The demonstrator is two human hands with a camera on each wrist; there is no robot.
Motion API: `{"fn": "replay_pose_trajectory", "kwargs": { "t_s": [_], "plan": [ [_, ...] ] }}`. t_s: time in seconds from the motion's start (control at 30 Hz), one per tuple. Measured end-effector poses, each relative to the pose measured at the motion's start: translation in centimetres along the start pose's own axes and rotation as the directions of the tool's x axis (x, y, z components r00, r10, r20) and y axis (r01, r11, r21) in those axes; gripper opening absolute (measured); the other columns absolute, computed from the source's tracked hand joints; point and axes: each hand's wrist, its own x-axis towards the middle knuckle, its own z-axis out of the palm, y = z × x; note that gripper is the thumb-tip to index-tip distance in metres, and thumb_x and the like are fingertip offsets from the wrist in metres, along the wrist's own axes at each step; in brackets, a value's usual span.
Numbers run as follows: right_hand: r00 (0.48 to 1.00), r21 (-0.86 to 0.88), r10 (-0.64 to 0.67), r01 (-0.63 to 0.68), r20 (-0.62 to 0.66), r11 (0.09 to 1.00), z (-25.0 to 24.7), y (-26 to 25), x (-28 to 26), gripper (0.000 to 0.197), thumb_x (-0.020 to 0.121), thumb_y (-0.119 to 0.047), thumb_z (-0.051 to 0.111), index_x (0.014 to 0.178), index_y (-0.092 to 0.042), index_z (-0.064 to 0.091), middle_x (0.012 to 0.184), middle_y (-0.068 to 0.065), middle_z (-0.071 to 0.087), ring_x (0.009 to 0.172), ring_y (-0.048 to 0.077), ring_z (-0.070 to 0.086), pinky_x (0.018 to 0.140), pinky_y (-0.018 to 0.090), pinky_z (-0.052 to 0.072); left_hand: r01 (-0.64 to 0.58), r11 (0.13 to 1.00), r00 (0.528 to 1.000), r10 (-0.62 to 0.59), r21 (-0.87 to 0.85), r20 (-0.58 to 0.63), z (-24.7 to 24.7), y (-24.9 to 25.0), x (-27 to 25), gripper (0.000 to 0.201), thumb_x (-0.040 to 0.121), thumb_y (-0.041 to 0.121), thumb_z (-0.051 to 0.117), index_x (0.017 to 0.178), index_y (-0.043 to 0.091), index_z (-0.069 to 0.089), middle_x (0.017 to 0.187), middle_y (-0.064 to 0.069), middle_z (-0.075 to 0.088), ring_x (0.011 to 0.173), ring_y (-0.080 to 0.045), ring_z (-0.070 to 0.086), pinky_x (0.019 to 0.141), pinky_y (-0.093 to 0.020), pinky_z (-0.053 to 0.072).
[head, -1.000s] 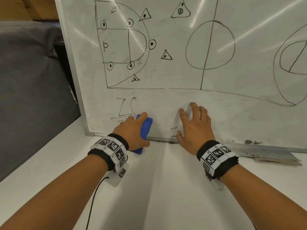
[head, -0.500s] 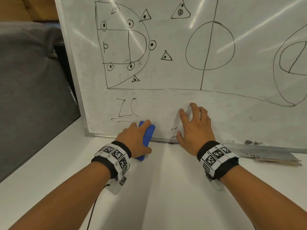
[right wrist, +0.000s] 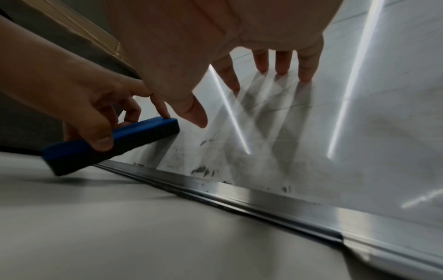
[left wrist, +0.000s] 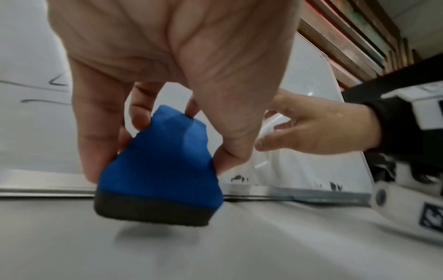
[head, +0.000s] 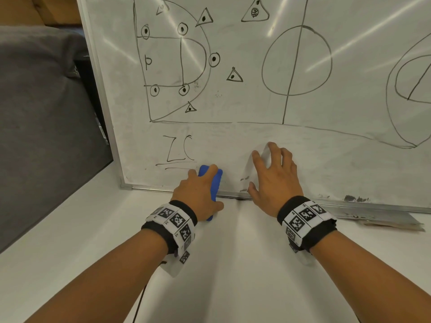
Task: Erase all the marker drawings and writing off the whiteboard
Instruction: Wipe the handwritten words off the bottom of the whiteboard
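Observation:
A whiteboard (head: 268, 108) leans upright on a white table, covered in black marker court lines, circles and triangles. The letters "ZC" (head: 179, 149) with underlines sit near its lower left. My left hand (head: 198, 194) grips a blue eraser (head: 213, 180) with a dark felt base (left wrist: 153, 212), its far end against the board just right of the underlines, low by the frame. My right hand (head: 272, 176) is spread, its fingertips (right wrist: 282, 70) pressing the board to the right of the eraser. Dark smudges (right wrist: 203, 170) remain along the bottom edge.
The board's metal bottom frame (right wrist: 263, 197) rests on the white table (head: 233, 276). A grey padded panel (head: 42, 124) stands to the left of the board. Flat papers (head: 391, 223) lie on the table at the right, under the frame.
My left hand has slid the eraser a little down and to the right along the board's lower edge, then slightly back left. The right hand has stayed pressed in place.

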Motion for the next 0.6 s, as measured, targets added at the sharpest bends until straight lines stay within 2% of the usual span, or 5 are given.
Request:
{"fn": "replay_pose_trajectory", "kwargs": {
  "t_s": [0.17, 0.33, 0.4, 0.53, 0.6],
  "plan": [
    [1.0, -0.01, -0.003, 0.003, -0.006, 1.0, 0.0, 0.0, 0.1, 0.077, 0.078, -0.046, 0.065, 0.145, -0.017, 0.037, 0.152, 0.02, 0.021, 0.133, 0.043, 0.026, 0.104, 0.057, 0.037, 0.022, 0.995, 0.994, -0.032, -0.101, -0.103, -1.3, -1.5, 0.8, 0.085, 0.076, 0.053, 0.074, 0.136, 0.037, 0.017, 0.106, -0.008, 0.038, 0.079, -0.031, 0.054, 0.07, -0.042, 0.055],
    [1.0, -0.009, 0.001, -0.001, 0.004, 1.0, 0.0, -0.2, 0.0, 0.078, 0.079, -0.046, 0.064, 0.145, -0.016, 0.036, 0.153, 0.021, 0.019, 0.134, 0.044, 0.024, 0.107, 0.057, 0.034, 0.011, 0.999, 0.995, -0.015, 0.041, 0.101, -1.0, -2.5, 0.3, 0.085, 0.075, 0.054, 0.074, 0.136, 0.036, 0.017, 0.105, -0.008, 0.041, 0.086, -0.032, 0.053, 0.078, -0.043, 0.056],
    [1.0, -0.014, -0.006, 0.006, 0.003, 1.0, -0.1, -0.5, -0.1, 0.078, 0.079, -0.046, 0.064, 0.145, -0.015, 0.037, 0.152, 0.021, 0.021, 0.134, 0.044, 0.025, 0.107, 0.057, 0.034, 0.034, 0.999, 0.997, -0.034, 0.01, 0.07, -1.1, -3.0, 0.3, 0.084, 0.075, 0.053, 0.074, 0.137, 0.036, 0.019, 0.104, -0.009, 0.042, 0.085, -0.032, 0.054, 0.077, -0.043, 0.055],
    [0.996, -0.013, -0.09, 0.09, -0.003, 0.996, 0.0, -2.0, 0.1, 0.076, 0.079, -0.046, 0.065, 0.143, -0.014, 0.039, 0.151, 0.02, 0.025, 0.134, 0.043, 0.027, 0.105, 0.055, 0.036, 0.049, 0.996, 0.991, -0.058, -0.078, -0.118, -2.1, -4.0, 0.6, 0.084, 0.077, 0.049, 0.075, 0.138, 0.036, 0.019, 0.108, -0.01, 0.041, 0.079, -0.03, 0.053, 0.07, -0.038, 0.052],
    [0.992, -0.005, -0.125, 0.125, 0.017, 0.992, 0.1, -3.0, 0.5, 0.075, 0.081, -0.047, 0.063, 0.145, -0.015, 0.037, 0.152, 0.018, 0.023, 0.135, 0.041, 0.024, 0.105, 0.053, 0.037, 0.036, 0.998, 0.997, -0.039, -0.052, -0.072, -2.4, -4.2, 0.6, 0.083, 0.077, 0.048, 0.075, 0.137, 0.036, 0.018, 0.11, -0.011, 0.041, 0.082, -0.031, 0.054, 0.073, -0.04, 0.054]
  ]
}}
